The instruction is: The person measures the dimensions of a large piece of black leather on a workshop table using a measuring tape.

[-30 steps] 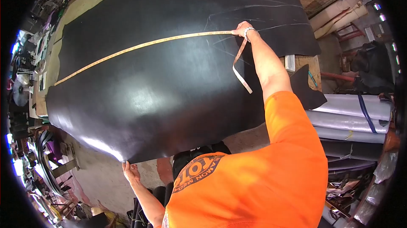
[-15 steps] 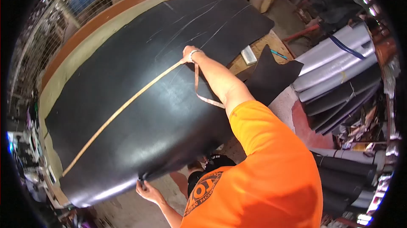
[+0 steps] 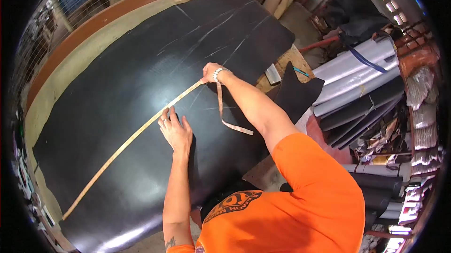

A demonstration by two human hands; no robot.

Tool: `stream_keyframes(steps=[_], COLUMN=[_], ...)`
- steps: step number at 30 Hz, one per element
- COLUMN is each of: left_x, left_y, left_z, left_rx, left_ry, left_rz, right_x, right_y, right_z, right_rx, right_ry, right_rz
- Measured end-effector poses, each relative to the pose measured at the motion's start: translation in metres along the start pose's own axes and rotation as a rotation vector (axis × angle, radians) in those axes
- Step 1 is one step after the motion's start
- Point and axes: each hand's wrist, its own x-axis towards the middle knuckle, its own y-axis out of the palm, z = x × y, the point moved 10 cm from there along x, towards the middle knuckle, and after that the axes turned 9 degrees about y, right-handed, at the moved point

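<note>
A long pale measuring tape (image 3: pixel 128 143) runs diagonally over a large black leather sheet (image 3: pixel 117 79) from its lower left edge. My right hand (image 3: pixel 211 72), with a metal watch at the wrist, is closed on the tape; the loose end hangs past it and curls on the leather. My left hand (image 3: pixel 175 130) lies over the middle of the leather with its fingers spread, the fingertips at the tape's lower edge. White chalk-like lines mark the leather's upper part.
Right of the leather are a small pale block (image 3: pixel 273 74), a blue cutter (image 3: pixel 301 72) and a dark leather offcut (image 3: pixel 299 90) on the wooden table (image 3: pixel 290 58). Silver rolls (image 3: pixel 357 72) stand at the right. Wire mesh lines the upper left.
My left hand has moved from the leather's near edge up to the tape, its fingers now spread. My right hand still grips the tape. The whole view has shifted slightly.
</note>
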Motion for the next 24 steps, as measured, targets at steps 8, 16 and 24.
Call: stream_keyframes(steps=[8, 16, 24], left_x=[0.017, 0.032, 0.03], left_y=[0.049, 0.056, 0.06], left_z=[-0.006, -0.023, -0.018], left_rx=[0.252, 0.38, 0.4], left_ry=[-0.047, -0.025, -0.108], left_rz=[0.071, 0.079, 0.103], right_x=[-0.012, -0.015, -0.012], right_y=[-0.007, -0.013, -0.014], right_z=[-0.001, -0.001, 0.01], right_rx=[0.026, 0.021, -0.018], right_ry=[-0.033, -0.122, -0.169], right_rz=[-0.012, 0.0, 0.044])
